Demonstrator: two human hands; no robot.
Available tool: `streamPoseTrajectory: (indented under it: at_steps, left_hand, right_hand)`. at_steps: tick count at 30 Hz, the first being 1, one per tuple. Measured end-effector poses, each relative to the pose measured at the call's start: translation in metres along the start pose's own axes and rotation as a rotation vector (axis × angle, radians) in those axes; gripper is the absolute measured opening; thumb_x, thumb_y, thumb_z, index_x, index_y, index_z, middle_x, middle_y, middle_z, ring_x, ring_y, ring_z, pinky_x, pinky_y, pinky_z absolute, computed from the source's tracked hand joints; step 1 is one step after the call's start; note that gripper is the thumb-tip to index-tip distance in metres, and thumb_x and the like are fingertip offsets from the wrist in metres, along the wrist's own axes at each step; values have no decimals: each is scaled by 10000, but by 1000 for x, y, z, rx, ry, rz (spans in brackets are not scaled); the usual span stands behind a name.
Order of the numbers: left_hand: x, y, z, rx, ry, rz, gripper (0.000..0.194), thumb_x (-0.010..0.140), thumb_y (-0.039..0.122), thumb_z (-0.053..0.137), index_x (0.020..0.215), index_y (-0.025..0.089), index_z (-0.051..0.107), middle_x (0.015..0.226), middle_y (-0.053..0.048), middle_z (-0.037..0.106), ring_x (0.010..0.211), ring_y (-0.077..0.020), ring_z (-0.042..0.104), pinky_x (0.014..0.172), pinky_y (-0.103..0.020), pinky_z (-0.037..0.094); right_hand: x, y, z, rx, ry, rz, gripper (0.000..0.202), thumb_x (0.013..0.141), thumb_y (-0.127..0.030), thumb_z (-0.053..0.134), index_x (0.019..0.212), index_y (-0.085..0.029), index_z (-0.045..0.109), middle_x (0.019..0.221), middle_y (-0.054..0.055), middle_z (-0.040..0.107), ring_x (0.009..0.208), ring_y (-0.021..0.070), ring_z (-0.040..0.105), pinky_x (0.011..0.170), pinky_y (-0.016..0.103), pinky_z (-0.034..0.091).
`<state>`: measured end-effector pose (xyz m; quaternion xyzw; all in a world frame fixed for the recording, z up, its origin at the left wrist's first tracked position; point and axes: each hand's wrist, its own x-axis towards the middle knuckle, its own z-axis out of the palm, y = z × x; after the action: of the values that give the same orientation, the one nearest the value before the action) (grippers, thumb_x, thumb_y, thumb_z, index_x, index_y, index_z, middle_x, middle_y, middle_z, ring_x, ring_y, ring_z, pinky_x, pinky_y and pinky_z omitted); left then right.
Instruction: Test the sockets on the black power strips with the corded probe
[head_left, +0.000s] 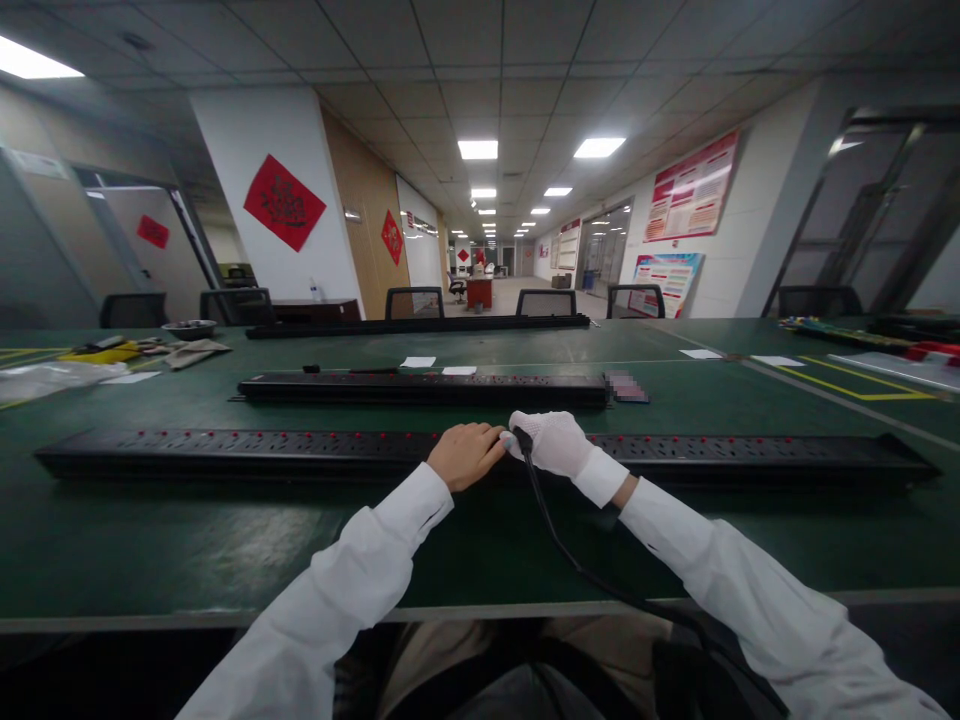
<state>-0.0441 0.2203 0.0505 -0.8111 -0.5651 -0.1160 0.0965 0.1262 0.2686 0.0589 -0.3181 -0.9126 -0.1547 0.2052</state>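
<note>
A long black power strip [247,452] lies crosswise on the green table, with a row of small red parts along its top. My bare left hand [465,455] rests over its middle, fingers stretched to the right and touching or almost touching my other hand. My right hand [559,445], in a white glove, is closed around a black plug [523,438] at the strip. From the plug a black cord [553,535] runs down over the table's front edge. Whether the plug sits in a socket is hidden by my fingers.
Behind lies a second black strip [420,390], with a pixelated patch [628,388] at its right end. Farther back are dark bars [420,325] and white papers [418,362]. A bowl [189,329] and yellow-handled items [105,352] stand left; circuit boards [832,330] lie right.
</note>
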Motion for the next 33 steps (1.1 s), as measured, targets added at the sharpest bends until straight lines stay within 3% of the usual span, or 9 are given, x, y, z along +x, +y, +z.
streamPoseTrajectory:
  at_steps: [13, 26, 33]
  left_hand:
    - [4, -8, 1, -118, -37, -7, 497, 886, 506, 163, 1137, 246, 505, 1029, -31, 596, 932, -168, 554, 803, -282, 404]
    - [10, -19, 2, -259, -157, -14, 591, 843, 600, 148, 1193, 244, 464, 1165, -22, 551, 987, -171, 540, 825, -281, 391]
    - [14, -27, 2, -427, -235, -47, 625, 794, 660, 233, 1216, 256, 456, 1216, -15, 522, 1046, -211, 506, 884, -304, 356]
  right_hand:
    - [1, -2, -4, -34, -36, 25, 332, 847, -461, 338, 902, -207, 546, 715, 35, 635, 611, 127, 559, 530, 215, 262]
    - [0, -1, -4, 2, -39, -5, 298, 861, -428, 345, 898, -195, 527, 716, 31, 620, 582, 105, 533, 508, 200, 254]
    - [0, -1, -4, -21, -34, 1, 318, 848, -459, 356, 913, -207, 539, 736, 27, 632, 626, 117, 556, 532, 207, 266]
